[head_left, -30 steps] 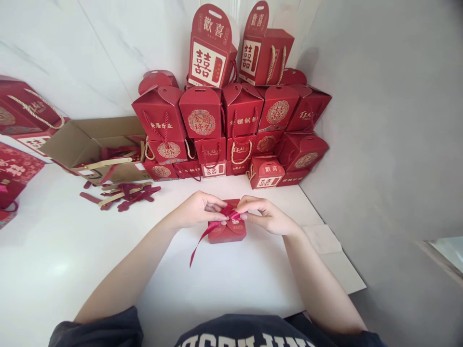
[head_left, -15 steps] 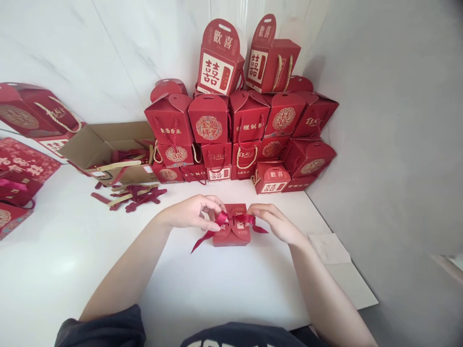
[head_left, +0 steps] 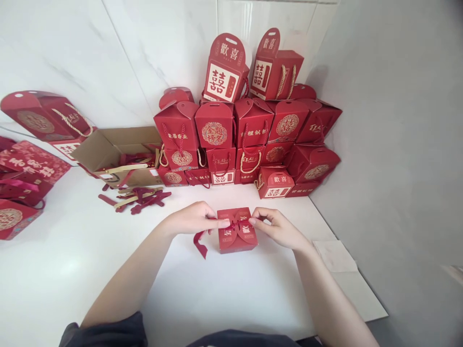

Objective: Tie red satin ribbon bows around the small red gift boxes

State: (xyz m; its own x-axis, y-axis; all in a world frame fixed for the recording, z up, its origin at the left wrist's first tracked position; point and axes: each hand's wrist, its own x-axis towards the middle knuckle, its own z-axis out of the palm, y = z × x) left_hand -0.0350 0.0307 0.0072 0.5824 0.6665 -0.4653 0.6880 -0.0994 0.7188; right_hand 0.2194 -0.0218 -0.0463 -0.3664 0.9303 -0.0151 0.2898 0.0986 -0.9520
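Left fingers [head_left: 219,223] and right fingers [head_left: 256,218] pinch ribbon [head_left: 234,225]. A carton [head_left: 142,178] holds dark-red strips [head_left: 134,159]. The small box [head_left: 246,238] lies between the fingers.

Your left hand [head_left: 197,219] hides the ribbon [head_left: 200,245] between knot and tail; your right fingertips cover its 3 o'clock end. Fine print on the small box [head_left: 235,241]: illegible. Stacked boxes [head_left: 217,132] hide the carton's [head_left: 142,177] 3 o'clock end. Your dark shirt [head_left: 238,340], 6 o'clock: cut off by the bottom edge.
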